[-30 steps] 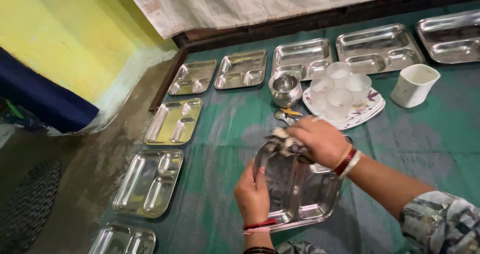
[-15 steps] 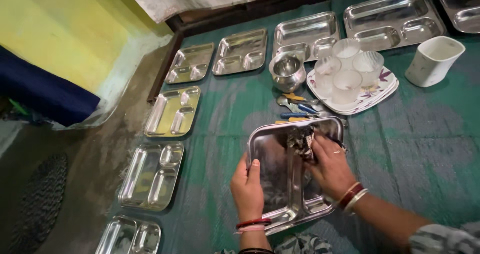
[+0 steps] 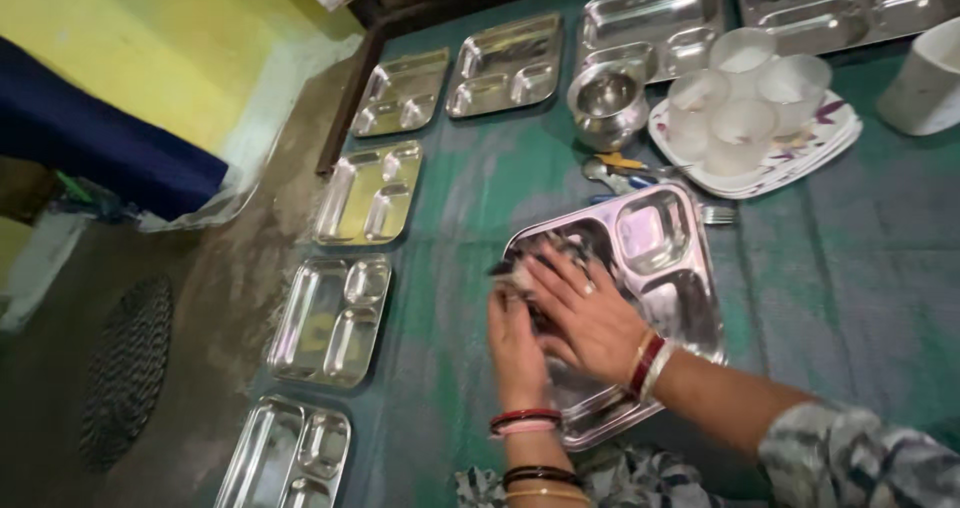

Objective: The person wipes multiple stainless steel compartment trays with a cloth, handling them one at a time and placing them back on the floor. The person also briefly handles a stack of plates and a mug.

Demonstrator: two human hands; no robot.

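A steel compartment tray [image 3: 660,268] lies on the green mat in front of me. My right hand [image 3: 585,313] presses a dark patterned cloth [image 3: 528,266] flat against the tray's left compartment, fingers spread over it. My left hand [image 3: 515,338] grips the tray's left rim beside the cloth, partly under the right hand. Both wrists wear bangles. Much of the cloth is hidden under my hands.
More steel trays [image 3: 367,193] line the mat's left and far edges. A small steel pot [image 3: 607,100], a flowered plate with several frosted glasses [image 3: 745,103], some cutlery [image 3: 625,173] and a white cup [image 3: 925,83] stand beyond. A dark round mat [image 3: 125,368] lies on the floor at left.
The tray has come down flatter onto the mat. My right hand has slid the cloth from the tray's upper middle to its left side, close to my left hand.
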